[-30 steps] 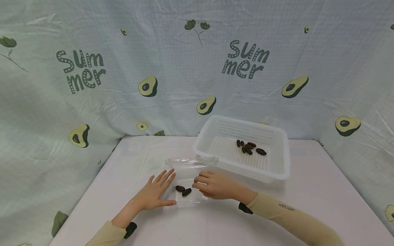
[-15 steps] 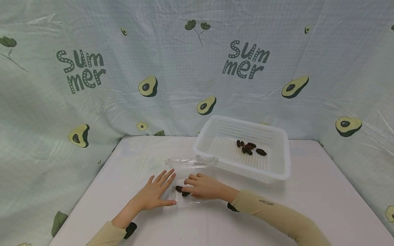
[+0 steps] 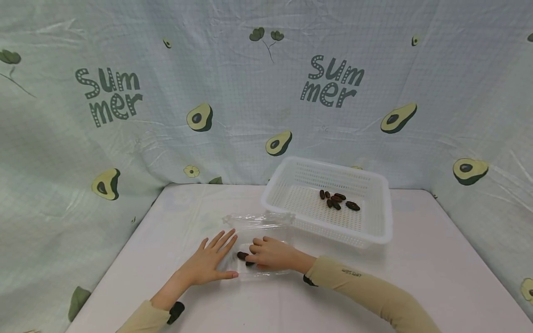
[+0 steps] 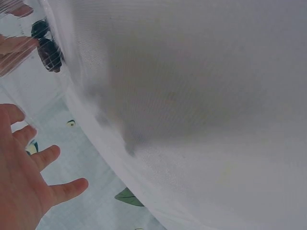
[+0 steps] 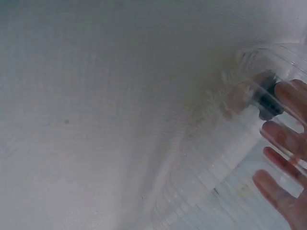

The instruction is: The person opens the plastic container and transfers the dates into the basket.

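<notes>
A clear plastic container (image 3: pixel 258 222) lies between the two hands. Two dark brown wrinkled dates are in its near part: one date (image 3: pixel 242 255) shows beside the right fingers, and the other is partly covered by them. My left hand (image 3: pixel 211 262) rests at the container's left side, fingers spread and straight. My right hand (image 3: pixel 272 255) reaches in from the right with its fingers bent. In the right wrist view, thumb and forefinger stand on either side of a dark date (image 5: pixel 269 103), pinching it, seen through the clear plastic. The left wrist view shows both dates (image 4: pixel 49 55) through the plastic.
A white perforated plastic basket (image 3: pixel 279 196) stands behind and right of the container, with several dates (image 3: pixel 336 199) on its floor. The white table (image 3: pixel 200 305) is backed by a pale curtain (image 3: pixel 233 69) printed with avocados.
My right hand has moved left from the container's right side onto the dates, now covering part of one. The left hand and the basket have stayed in place.
</notes>
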The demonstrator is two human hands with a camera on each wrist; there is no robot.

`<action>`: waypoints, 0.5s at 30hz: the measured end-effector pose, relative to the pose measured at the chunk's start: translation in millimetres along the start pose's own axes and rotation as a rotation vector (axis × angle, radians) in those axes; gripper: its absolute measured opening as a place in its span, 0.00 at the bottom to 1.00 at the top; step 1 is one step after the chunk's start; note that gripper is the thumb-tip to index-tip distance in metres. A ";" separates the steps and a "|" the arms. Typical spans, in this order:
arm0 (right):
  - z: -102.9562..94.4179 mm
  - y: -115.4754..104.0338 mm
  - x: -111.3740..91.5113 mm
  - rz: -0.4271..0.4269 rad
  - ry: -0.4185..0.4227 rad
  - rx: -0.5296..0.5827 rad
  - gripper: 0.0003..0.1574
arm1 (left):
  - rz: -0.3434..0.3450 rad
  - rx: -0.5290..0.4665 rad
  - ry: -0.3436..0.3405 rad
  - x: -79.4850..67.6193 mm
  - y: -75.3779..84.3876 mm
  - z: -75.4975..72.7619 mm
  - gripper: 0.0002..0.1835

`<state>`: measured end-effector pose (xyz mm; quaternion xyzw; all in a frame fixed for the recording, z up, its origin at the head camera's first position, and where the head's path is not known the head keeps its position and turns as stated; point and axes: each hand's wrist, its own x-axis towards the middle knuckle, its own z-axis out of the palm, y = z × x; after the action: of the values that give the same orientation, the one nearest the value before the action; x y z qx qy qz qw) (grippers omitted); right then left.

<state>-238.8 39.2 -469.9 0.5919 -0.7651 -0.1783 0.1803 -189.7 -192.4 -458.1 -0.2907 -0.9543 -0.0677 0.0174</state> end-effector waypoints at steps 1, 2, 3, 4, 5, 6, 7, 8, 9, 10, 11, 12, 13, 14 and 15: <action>-0.1 -0.2 0.1 -0.005 -0.001 -0.009 0.15 | -0.001 -0.001 0.000 0.1 0.0 -0.1 0.49; -0.2 -0.3 0.2 -0.009 -0.002 -0.017 0.16 | -0.001 -0.001 0.000 0.0 0.1 -0.3 0.49; -0.3 -0.4 0.2 -0.013 -0.003 -0.022 0.16 | -0.003 -0.001 -0.002 -0.1 0.2 -0.5 0.49; -0.1 -0.4 0.4 -0.017 -0.005 -0.027 0.16 | -0.004 -0.004 -0.003 -0.4 0.4 -0.8 0.49; 0.0 -0.5 0.5 -0.020 -0.007 -0.031 0.16 | -0.004 -0.005 -0.004 -0.7 0.6 -1.1 0.49; 0.3 -0.4 0.7 -0.022 -0.010 -0.034 0.15 | -0.004 -0.006 -0.004 -0.8 0.7 -1.2 0.49; 0.7 -0.4 1.0 -0.023 -0.013 -0.035 0.15 | -0.005 -0.008 -0.004 -0.9 0.8 -1.3 0.49; 1.2 -0.4 1.3 -0.023 -0.016 -0.033 0.14 | -0.003 -0.006 -0.002 -0.9 0.8 -1.3 0.49; 1.4 -0.4 1.6 -0.023 -0.016 -0.031 0.14 | -0.002 -0.004 -0.001 -0.9 0.9 -1.2 0.49; 1.7 -0.4 1.8 -0.021 -0.014 -0.027 0.14 | -0.001 -0.002 0.002 -1.0 1.0 -1.3 0.49; 1.8 -0.3 2.0 -0.021 -0.010 -0.023 0.13 | 0.001 0.002 0.005 -0.8 0.9 -1.1 0.49; 1.8 -0.2 2.1 -0.021 -0.006 -0.017 0.13 | 0.003 0.005 0.008 -0.6 0.8 -0.8 0.49; 1.8 -0.1 2.1 -0.022 -0.002 -0.009 0.12 | 0.004 0.006 0.009 -0.7 1.0 -0.9 0.49; 1.8 -0.1 2.1 -0.022 0.001 -0.002 0.12 | 0.005 0.008 0.008 -0.9 1.2 -1.0 0.49; 1.7 0.2 1.9 -0.023 0.004 0.004 0.11 | 0.005 0.008 0.008 -0.7 1.3 -1.1 0.49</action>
<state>-240.3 37.5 -471.2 0.6013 -0.7583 -0.1775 0.1785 -188.3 -191.9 -456.9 -0.2927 -0.9537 -0.0650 0.0228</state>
